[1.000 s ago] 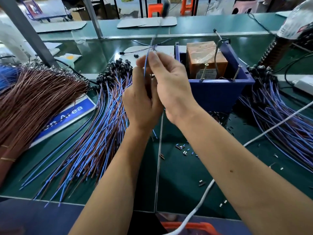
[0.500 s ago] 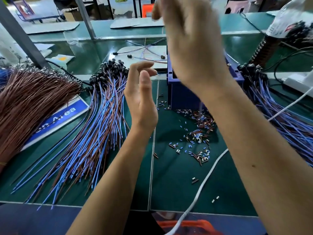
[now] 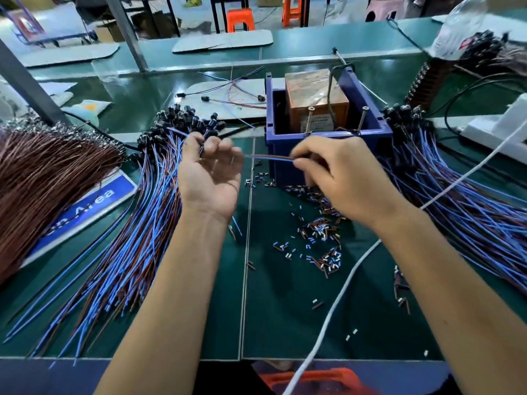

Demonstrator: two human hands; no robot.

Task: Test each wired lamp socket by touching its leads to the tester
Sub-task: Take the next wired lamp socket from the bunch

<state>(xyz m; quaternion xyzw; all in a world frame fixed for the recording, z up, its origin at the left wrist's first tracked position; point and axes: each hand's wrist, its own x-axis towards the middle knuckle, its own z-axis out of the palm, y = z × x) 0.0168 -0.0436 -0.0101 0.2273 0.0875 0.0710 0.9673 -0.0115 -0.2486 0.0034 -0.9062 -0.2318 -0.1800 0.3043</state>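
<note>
A green workbench [image 3: 285, 309] fills most of the view. On its left side a thick pile of brown wires [image 3: 42, 181] is cut off by the edge of the picture. Beside it a big heap of wired lamp sockets [image 3: 137, 238] is spread out, with blue and brown leads and black sockets bunched at the far end. A second heap [image 3: 456, 195] lies on the right and is partly covered by the right arm. Between the heaps stands the tester [image 3: 316, 109], an orange-brown block set in a blue box [image 3: 328, 138]; its label is too small to read. A white cord [image 3: 328, 323] runs across the bench and off the bottom edge. Small cut wire bits [image 3: 316, 238] are scattered in front of the box. The left hand [image 3: 209, 172] is curled, palm up; what it holds cannot be told. One pair of leads [image 3: 269, 157] is pinched by the right hand [image 3: 339, 178], in front of the box. Its socket is hidden.
</note>
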